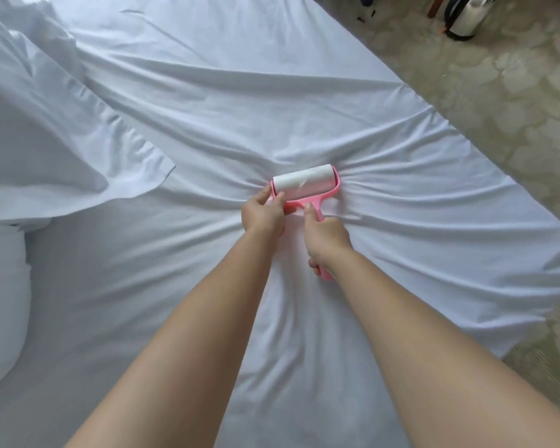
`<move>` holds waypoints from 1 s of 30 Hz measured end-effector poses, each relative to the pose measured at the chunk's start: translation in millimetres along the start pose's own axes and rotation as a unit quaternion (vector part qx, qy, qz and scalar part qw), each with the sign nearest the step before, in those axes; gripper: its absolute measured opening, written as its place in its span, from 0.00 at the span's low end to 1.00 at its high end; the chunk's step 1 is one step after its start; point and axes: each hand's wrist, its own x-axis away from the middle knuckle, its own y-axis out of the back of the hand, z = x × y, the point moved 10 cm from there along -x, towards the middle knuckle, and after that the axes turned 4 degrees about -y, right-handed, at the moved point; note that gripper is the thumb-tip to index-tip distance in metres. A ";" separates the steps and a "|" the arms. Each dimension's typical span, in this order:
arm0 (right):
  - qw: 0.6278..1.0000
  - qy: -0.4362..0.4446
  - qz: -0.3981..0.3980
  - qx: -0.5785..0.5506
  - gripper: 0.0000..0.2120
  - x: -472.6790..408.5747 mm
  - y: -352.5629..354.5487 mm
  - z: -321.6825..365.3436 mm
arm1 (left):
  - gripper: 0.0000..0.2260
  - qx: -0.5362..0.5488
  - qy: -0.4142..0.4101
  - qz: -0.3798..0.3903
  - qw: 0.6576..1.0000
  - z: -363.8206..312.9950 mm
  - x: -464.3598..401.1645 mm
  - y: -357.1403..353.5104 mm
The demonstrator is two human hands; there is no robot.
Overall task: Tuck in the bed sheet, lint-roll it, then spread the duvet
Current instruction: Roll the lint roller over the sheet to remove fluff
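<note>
Your right hand [325, 236] grips the pink lint roller [299, 189] handle; your left hand [262, 215] pinches its frame. The roller sits mid-bed, bunching the bed sheet [207, 101]. Ease pressure; roll in short, straight strokes.

Sheeted bed [304, 92] under lint roller [304, 184], duvet [46, 124].

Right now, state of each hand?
Left hand: closed, pinching the lint roller frame beside the roll.
Right hand: closed around the roller's handle.

Pink lint roller [304, 185] on wrinkled white sheet [272, 101], duvet [36, 124] perhaps bunched left.
</note>
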 end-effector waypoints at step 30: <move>0.992 0.034 0.084 0.085 0.29 70.4 55.3 -126.3 | 0.19 0.060 0.059 -0.123 0.989 88.0 165.3 -13.3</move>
